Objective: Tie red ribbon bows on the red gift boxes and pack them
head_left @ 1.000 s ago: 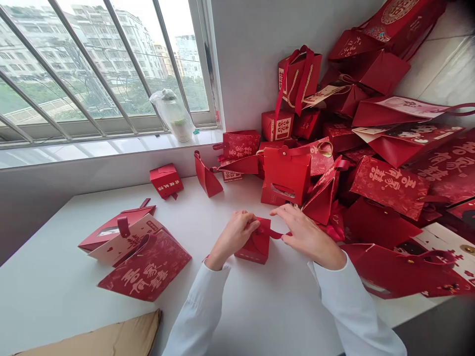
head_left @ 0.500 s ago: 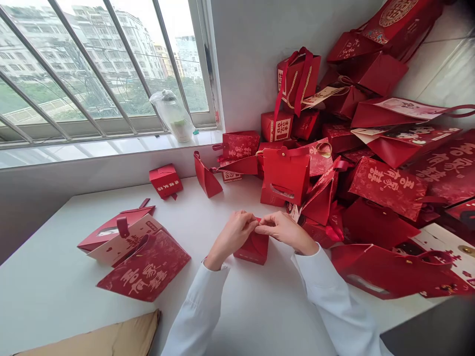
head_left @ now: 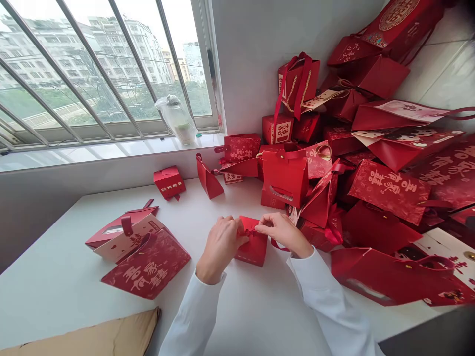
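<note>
A small red gift box stands on the white table in front of me. My left hand is closed against the box's left side, fingers pinching the red ribbon at its top. My right hand pinches the same ribbon from the right, and a loop of ribbon hangs below its wrist. Both arms are in white sleeves.
A big heap of red gift bags and boxes fills the right side up to the wall. Flattened red bags lie at left. A small red box sits near the windowsill, where a plastic-wrapped jar stands. A tan cushion is bottom left.
My right hand came in from the right to meet my left at the top of the box, pulling the ribbon across. The view shifted slightly.
</note>
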Motion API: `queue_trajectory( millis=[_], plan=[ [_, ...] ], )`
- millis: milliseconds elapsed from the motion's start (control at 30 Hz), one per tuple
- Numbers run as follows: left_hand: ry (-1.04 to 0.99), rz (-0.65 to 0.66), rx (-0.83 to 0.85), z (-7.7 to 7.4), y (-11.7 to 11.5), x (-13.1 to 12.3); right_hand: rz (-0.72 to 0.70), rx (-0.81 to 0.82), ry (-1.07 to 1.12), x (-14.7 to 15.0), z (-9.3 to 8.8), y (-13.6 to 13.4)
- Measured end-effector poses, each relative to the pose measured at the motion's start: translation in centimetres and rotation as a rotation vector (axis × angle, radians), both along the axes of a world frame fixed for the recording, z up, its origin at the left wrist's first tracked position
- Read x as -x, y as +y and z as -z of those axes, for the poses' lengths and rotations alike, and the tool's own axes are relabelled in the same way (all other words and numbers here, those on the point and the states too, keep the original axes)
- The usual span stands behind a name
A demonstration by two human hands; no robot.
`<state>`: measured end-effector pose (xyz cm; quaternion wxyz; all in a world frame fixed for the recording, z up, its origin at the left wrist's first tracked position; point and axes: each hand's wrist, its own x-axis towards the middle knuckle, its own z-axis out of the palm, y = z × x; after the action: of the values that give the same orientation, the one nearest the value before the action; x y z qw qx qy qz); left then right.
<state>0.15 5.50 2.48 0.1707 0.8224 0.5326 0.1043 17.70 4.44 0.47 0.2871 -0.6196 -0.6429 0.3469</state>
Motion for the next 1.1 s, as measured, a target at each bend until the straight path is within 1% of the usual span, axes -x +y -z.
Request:
queue_trajectory(
  millis=[100,233,300,433,533,600,700,800,933,1100],
  plan=[
    [0.045,0.003,-0.014,0.3,0.1,-0.4,0.019,-0.015,-0.025,0.1,-0.1,-0.1],
    [-0.044,0.021,-0.032,0.4,0.1,-0.2,0.042,-0.004,-0.038,0.2,-0.3,-0.3],
    [-0.099,0.024,0.004,0.3,0.1,0.0,0.043,0.004,-0.030,0.2,-0.5,-0.4],
    [-0.136,-0.021,0.064,-0.5,0.2,0.4,0.044,0.002,-0.017,0.1,-0.4,-0.4],
    [-0.138,-0.028,0.095,-1.1,0.3,0.7,0.045,-0.002,-0.019,0.2,-0.2,-0.4],
    [-0.110,-0.033,0.123,-1.2,0.3,0.7,0.045,0.001,-0.025,0.3,-0.2,-0.4],
    [-0.067,-0.020,0.154,-0.9,0.4,0.7,0.051,0.015,-0.038,0.4,-0.2,-0.4],
    [-0.090,0.010,0.173,-0.3,0.8,0.7,0.060,0.001,-0.059,0.5,-0.3,-0.3],
    [-0.208,0.052,0.268,-0.2,1.5,1.3,0.074,-0.012,-0.093,0.3,-0.4,-0.2],
    [-0.285,0.028,0.416,-0.6,2.3,2.4,0.063,-0.004,-0.082,0.4,-0.9,-0.1]
  ],
)
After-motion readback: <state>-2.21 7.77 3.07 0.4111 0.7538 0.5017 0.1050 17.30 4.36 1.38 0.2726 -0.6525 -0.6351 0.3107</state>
